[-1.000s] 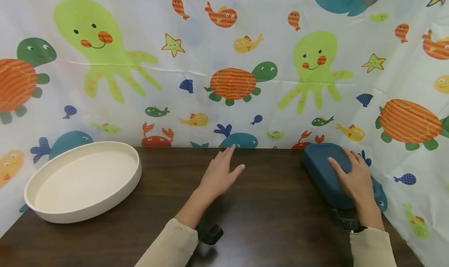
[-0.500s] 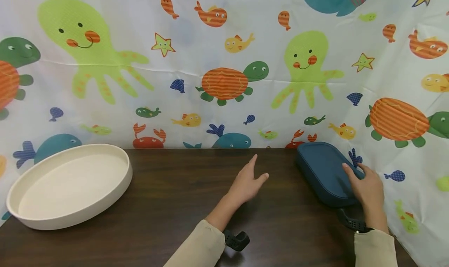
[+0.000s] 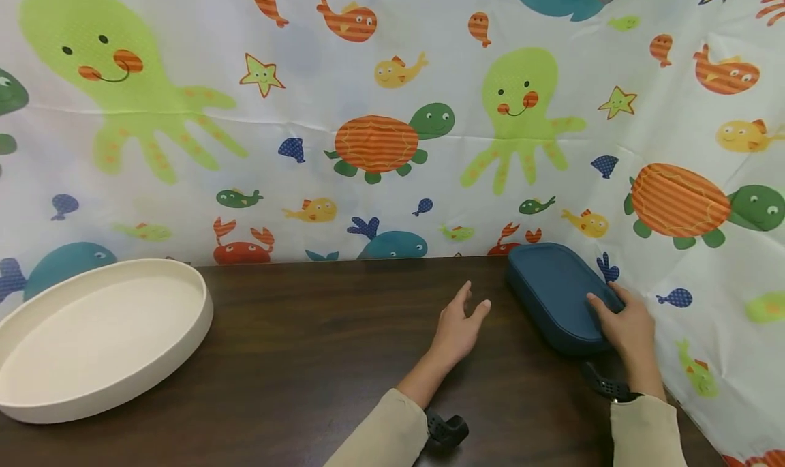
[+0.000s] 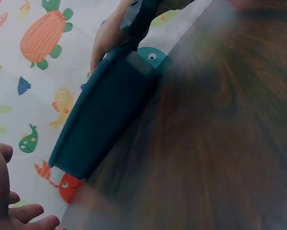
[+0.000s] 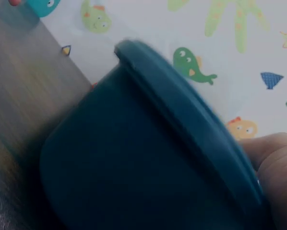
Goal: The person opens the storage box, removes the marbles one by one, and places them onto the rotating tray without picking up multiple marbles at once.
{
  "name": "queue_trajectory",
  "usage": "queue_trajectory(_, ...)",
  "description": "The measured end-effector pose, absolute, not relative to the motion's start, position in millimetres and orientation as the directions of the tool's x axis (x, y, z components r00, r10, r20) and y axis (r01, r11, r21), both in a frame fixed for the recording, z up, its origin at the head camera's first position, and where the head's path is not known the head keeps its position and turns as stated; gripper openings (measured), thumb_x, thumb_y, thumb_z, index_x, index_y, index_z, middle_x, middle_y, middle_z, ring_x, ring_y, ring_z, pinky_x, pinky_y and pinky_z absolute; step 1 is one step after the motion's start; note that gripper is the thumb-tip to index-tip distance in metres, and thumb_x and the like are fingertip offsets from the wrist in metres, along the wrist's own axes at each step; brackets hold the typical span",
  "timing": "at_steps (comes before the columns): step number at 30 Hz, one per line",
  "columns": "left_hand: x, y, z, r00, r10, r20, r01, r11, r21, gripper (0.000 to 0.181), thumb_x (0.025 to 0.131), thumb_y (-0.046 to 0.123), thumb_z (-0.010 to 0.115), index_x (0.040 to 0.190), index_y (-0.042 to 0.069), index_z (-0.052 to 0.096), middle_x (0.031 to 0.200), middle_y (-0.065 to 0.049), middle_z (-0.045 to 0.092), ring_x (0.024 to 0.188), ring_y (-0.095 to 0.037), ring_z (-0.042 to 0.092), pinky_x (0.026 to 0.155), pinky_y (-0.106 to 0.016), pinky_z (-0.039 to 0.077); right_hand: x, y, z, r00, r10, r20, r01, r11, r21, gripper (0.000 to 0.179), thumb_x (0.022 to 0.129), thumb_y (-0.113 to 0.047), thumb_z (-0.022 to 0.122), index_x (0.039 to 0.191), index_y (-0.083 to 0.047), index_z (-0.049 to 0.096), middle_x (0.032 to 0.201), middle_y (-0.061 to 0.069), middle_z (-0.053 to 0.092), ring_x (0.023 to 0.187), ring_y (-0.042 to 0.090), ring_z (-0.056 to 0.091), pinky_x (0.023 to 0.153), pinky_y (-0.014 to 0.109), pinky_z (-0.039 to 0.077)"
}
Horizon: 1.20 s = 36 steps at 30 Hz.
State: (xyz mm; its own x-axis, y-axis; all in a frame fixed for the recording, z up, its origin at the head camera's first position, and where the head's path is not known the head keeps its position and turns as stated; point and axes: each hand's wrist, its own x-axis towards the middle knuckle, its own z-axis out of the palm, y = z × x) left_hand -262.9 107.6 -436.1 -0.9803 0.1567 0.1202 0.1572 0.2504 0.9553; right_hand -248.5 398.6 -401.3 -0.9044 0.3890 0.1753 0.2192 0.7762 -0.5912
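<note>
A dark blue box (image 3: 555, 293) with rounded corners and a closed lid stands at the back right of the table, against the printed cloth. My right hand (image 3: 632, 327) holds its near right side, the thumb on the lid and the fingers over the right edge, partly hidden. In the right wrist view, the thumb (image 5: 273, 158) lies by the lid's rim (image 5: 196, 129). Left of the box, my left hand (image 3: 456, 327) hovers over the table, apart from the box, fingers extended and thumb spread. The left wrist view shows the box's side (image 4: 105, 110) beyond those fingers (image 4: 30, 213).
A large cream round tray (image 3: 104, 330) with a low rim stands at the left of the dark wooden table (image 3: 294, 358). A white cloth (image 3: 294, 51) printed with sea animals hangs behind the table and along its right side.
My left hand has moved right, closer to the blue box. The right hand has gone from over the lid to the box's right edge. The head view has turned slightly right.
</note>
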Motion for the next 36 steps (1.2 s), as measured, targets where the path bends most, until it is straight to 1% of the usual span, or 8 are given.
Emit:
queue_trajectory(5,-264,122,-441,-0.978,0.161,0.132,0.164,0.205,0.965,0.065,0.092,0.044,0.054,0.148,0.016,0.037,0.143,-0.013,0.050,0.128,-0.033,0.051,0.104,-0.051,0.042,-251,399,-403,-0.885,0.426,0.187,0.231,0.750,-0.619,0.063,0.095,-0.038,0.050,0.146,-0.004,0.037,0.145,0.031,0.038,0.133,0.050,0.033,0.108,0.061,0.027)
queue_trajectory(10,-263,130,-450,-0.967,0.218,0.136,0.186,0.231,0.955,0.068,0.092,0.044,0.055,0.149,0.015,0.034,0.146,-0.009,0.048,0.130,-0.029,0.050,0.104,-0.048,0.043,-255,394,-408,-0.850,0.499,0.168,0.240,0.652,-0.720,0.055,0.094,-0.024,0.052,0.144,-0.005,0.041,0.143,0.025,0.045,0.134,0.044,0.037,0.110,0.056,0.029)
queue_trajectory(18,-265,125,-457,-0.966,0.191,0.175,0.212,0.196,0.957,0.066,0.094,0.047,0.051,0.149,0.016,0.034,0.149,-0.007,0.044,0.131,-0.026,0.049,0.103,-0.043,0.045,-266,384,-415,-0.870,0.493,0.012,0.244,0.452,-0.858,0.056,0.094,-0.030,0.054,0.145,-0.009,0.041,0.153,0.018,0.033,0.141,0.038,0.030,0.114,0.050,0.028)
queue_trajectory(24,-266,127,-456,-0.967,0.184,0.178,0.211,0.175,0.962,0.063,0.094,0.044,0.051,0.150,0.020,0.032,0.151,-0.001,0.040,0.134,-0.023,0.045,0.106,-0.043,0.043,-266,381,-416,-0.894,0.445,-0.044,0.249,0.413,-0.876,0.057,0.094,-0.032,0.055,0.145,-0.011,0.042,0.149,0.017,0.040,0.137,0.033,0.039,0.110,0.046,0.036)
queue_trajectory(26,-267,127,-457,-0.968,0.176,0.179,0.208,0.164,0.964,0.061,0.095,0.041,0.052,0.150,0.023,0.032,0.152,0.002,0.038,0.136,-0.022,0.043,0.107,-0.043,0.041,-266,380,-416,-0.903,0.428,-0.039,0.237,0.420,-0.876,0.057,0.093,-0.032,0.055,0.144,-0.011,0.043,0.148,0.017,0.042,0.135,0.032,0.042,0.106,0.042,0.041)
queue_trajectory(28,-268,126,-458,-0.971,0.168,0.172,0.199,0.160,0.967,0.060,0.095,0.040,0.052,0.150,0.025,0.032,0.153,0.002,0.037,0.136,-0.022,0.043,0.107,-0.044,0.041,-267,378,-416,-0.906,0.420,-0.047,0.240,0.419,-0.876,0.056,0.093,-0.033,0.056,0.144,-0.013,0.044,0.148,0.016,0.043,0.129,0.029,0.047,0.096,0.033,0.048)
queue_trajectory(32,-272,121,-459,-0.974,0.156,0.161,0.187,0.163,0.969,0.063,0.095,0.044,0.051,0.150,0.026,0.030,0.153,0.000,0.036,0.136,-0.023,0.042,0.107,-0.044,0.041,-268,371,-415,-0.921,0.384,-0.068,0.238,0.415,-0.878,0.055,0.093,-0.035,0.058,0.143,-0.015,0.046,0.146,0.015,0.046,0.103,0.014,0.059,0.071,0.015,0.048)
queue_trajectory(36,-275,115,-458,-0.974,0.134,0.181,0.202,0.169,0.965,0.066,0.093,0.048,0.051,0.151,0.026,0.028,0.154,-0.001,0.034,0.136,-0.025,0.042,0.106,-0.045,0.042,-270,365,-415,-0.945,0.322,-0.057,0.201,0.431,-0.880,0.058,0.092,-0.037,0.060,0.142,-0.012,0.046,0.143,0.019,0.048,0.087,0.004,0.061,0.068,0.014,0.050)
